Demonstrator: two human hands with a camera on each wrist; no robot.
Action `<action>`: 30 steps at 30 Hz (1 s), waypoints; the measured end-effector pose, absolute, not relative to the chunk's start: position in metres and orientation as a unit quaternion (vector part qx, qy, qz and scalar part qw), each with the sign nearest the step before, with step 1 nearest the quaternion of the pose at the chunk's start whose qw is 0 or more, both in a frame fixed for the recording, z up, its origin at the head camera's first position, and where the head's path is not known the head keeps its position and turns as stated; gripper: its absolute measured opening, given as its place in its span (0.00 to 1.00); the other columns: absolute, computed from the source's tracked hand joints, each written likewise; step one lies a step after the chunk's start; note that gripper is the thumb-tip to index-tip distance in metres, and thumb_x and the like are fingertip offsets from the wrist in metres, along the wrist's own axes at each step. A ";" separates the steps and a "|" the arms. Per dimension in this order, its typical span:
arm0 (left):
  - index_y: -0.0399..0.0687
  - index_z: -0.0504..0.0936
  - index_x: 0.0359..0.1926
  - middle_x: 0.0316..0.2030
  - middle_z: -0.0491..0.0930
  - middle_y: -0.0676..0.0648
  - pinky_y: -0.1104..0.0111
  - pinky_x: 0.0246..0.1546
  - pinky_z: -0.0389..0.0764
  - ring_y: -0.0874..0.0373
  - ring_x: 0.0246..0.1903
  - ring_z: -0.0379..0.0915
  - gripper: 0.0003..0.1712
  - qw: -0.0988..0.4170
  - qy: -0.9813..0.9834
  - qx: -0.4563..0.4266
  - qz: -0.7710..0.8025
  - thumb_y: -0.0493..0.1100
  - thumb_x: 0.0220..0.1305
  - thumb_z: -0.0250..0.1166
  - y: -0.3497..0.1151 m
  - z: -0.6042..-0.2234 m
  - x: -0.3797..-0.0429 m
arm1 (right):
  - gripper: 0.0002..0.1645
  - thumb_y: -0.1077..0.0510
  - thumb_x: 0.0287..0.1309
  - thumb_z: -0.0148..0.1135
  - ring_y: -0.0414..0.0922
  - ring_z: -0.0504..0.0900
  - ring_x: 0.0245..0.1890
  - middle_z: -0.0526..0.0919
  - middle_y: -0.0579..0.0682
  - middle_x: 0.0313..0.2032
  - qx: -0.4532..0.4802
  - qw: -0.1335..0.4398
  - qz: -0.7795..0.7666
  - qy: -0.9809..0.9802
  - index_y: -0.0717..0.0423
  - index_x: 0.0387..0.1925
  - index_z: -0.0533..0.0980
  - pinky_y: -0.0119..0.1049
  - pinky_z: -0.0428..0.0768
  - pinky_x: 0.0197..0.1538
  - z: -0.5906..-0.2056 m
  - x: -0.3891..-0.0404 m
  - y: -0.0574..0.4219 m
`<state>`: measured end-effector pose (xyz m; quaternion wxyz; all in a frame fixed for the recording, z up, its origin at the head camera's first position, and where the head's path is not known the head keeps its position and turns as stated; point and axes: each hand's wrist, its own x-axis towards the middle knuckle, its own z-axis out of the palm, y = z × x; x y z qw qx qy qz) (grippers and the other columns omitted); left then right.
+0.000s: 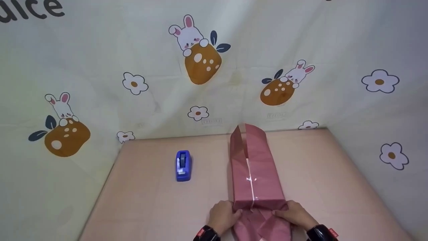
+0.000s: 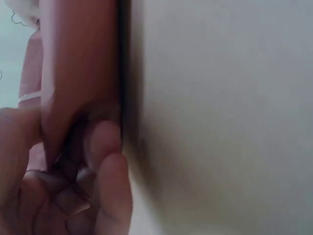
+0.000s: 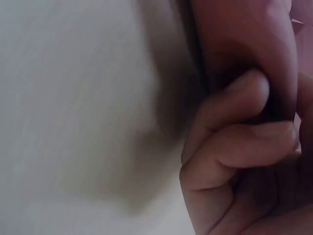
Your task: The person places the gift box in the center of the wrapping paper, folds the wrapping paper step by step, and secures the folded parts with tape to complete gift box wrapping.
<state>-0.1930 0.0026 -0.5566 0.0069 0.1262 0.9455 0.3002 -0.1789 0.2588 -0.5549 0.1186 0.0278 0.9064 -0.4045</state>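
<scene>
- Your left grip [image 1: 222, 217] is narrow, thumb on top and fingers curled in at the side, pinching paper at the near left corner of the pink parcel [image 1: 260, 187].
- Your right grip [image 1: 296, 216] mirrors it at the near right corner, thumb pointing inward; the wrist view shows its fingers bent into the paper's fold.
- Between your two grips and toward you lies the near flap [image 1: 262, 222], creased and running out of view at the bottom.
- Just ahead of both grips sits the parcel's body, flat on the desk [image 1: 143, 201], its top seam crossed by shiny clear tape [image 1: 253, 179].
- Farther ahead, the far end [image 1: 256, 140] stands open, its paper unfolded.
- Ahead of your left grip and off to its left, well apart, is the blue tape dispenser [image 1: 183, 165].
- Beyond the desk hangs a rabbit-print curtain [image 1: 150, 40].
- The step in hand looks like tucking in the sides of the near end.
- The next move likely calls for creasing both corners evenly, then holding the flap with one grip while the left one fetches tape.
</scene>
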 end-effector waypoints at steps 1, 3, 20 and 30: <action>0.50 0.72 0.13 0.11 0.68 0.56 0.71 0.15 0.63 0.64 0.13 0.62 0.18 0.003 0.946 0.123 0.299 0.51 0.51 0.67 0.004 -0.557 -0.193 | 0.19 0.49 0.47 0.67 0.39 0.68 0.19 0.70 0.45 0.18 0.033 0.113 -0.402 0.908 0.59 0.20 0.71 0.30 0.67 0.22 -0.555 -0.179 0.258; 0.50 0.71 0.12 0.10 0.67 0.56 0.72 0.15 0.62 0.65 0.13 0.61 0.19 -0.006 0.948 0.117 0.295 0.51 0.50 0.67 0.006 -0.559 -0.194 | 0.18 0.50 0.46 0.68 0.41 0.69 0.21 0.71 0.46 0.19 0.046 0.097 -0.392 0.914 0.61 0.22 0.74 0.31 0.67 0.24 -0.557 -0.179 0.256; 0.49 0.69 0.12 0.12 0.67 0.54 0.70 0.16 0.61 0.61 0.15 0.62 0.23 0.014 0.956 0.146 0.252 0.54 0.49 0.68 0.005 -0.555 -0.184 | 0.28 0.51 0.45 0.70 0.45 0.79 0.30 0.82 0.54 0.31 0.069 0.055 -0.356 0.930 0.66 0.43 0.74 0.41 0.78 0.33 -0.560 -0.165 0.249; 0.45 0.77 0.17 0.16 0.76 0.48 0.66 0.15 0.70 0.54 0.17 0.72 0.16 -0.107 0.979 0.150 0.082 0.51 0.46 0.69 0.025 -0.559 -0.178 | 0.16 0.55 0.48 0.67 0.50 0.79 0.19 0.79 0.58 0.20 0.002 -0.055 -0.196 0.979 0.65 0.28 0.72 0.41 0.73 0.19 -0.561 -0.156 0.231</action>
